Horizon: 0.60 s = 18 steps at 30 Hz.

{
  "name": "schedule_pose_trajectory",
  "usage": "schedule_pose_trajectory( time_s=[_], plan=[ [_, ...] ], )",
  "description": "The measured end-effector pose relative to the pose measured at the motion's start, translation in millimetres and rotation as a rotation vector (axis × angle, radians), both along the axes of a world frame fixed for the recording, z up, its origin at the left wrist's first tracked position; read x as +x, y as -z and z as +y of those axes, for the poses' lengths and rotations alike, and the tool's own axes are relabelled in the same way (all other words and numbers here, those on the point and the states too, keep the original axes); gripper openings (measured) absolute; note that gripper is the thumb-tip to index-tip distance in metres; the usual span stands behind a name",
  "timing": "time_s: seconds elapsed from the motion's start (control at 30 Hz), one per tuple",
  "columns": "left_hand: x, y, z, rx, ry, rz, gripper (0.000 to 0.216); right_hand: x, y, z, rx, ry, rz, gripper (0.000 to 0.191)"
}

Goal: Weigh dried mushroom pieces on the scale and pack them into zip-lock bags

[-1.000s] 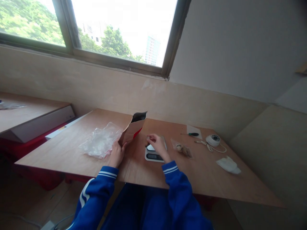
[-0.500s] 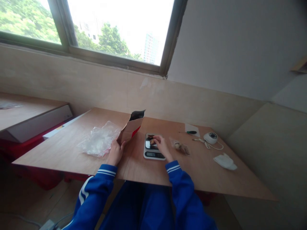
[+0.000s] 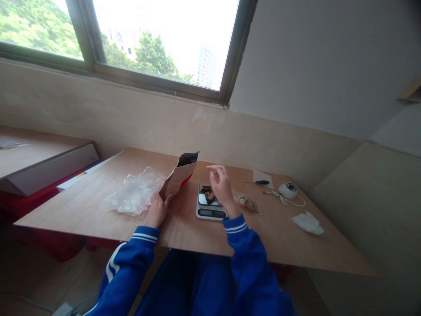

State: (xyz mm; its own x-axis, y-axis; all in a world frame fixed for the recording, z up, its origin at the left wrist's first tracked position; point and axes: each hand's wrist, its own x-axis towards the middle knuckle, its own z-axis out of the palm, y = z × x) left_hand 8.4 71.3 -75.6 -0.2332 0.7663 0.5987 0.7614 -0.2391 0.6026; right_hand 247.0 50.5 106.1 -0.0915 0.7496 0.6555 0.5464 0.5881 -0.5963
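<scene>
My left hand (image 3: pixel 157 210) grips the lower edge of an open brown paper pouch (image 3: pixel 179 174) with a red patch, holding it tilted up on the wooden table (image 3: pixel 98 206). My right hand (image 3: pixel 220 185) is raised above a small kitchen scale (image 3: pixel 210 205), fingers loosely spread and holding nothing. A few brown dried pieces (image 3: pixel 208 192) lie on the scale's platform.
A heap of clear plastic bags (image 3: pixel 134 193) lies left of the pouch. Right of the scale sit a small bag with brown pieces (image 3: pixel 249 202), a green-handled screwdriver (image 3: pixel 259 182), a white round device with a cord (image 3: pixel 288 190) and a crumpled white tissue (image 3: pixel 308 222).
My right hand put brown pieces down on the scale and then lifted off it, opening. My left hand has kept its hold on the pouch.
</scene>
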Motion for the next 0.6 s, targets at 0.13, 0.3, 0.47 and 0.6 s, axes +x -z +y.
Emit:
schedule_pose_trajectory(
  time_s=[0.13,0.3,0.47,0.6],
  plan=[
    [0,-1.1,-1,-0.003,0.002,0.005,0.063,-13,-29.2,3,0.077,-0.147,-0.178,0.029],
    [-1,-0.7,0,0.057,0.033,0.030,0.060,-22,-29.6,11,0.071,-0.208,-0.325,0.033],
    [0,-1.6,-4,0.061,0.072,0.050,0.054,-14,-31.8,16,-0.028,-0.163,-0.391,0.032],
    [3,-6.3,-9,0.060,0.113,0.108,0.051,-3,-28.1,23,-0.271,-0.360,-0.404,0.028]
  ],
)
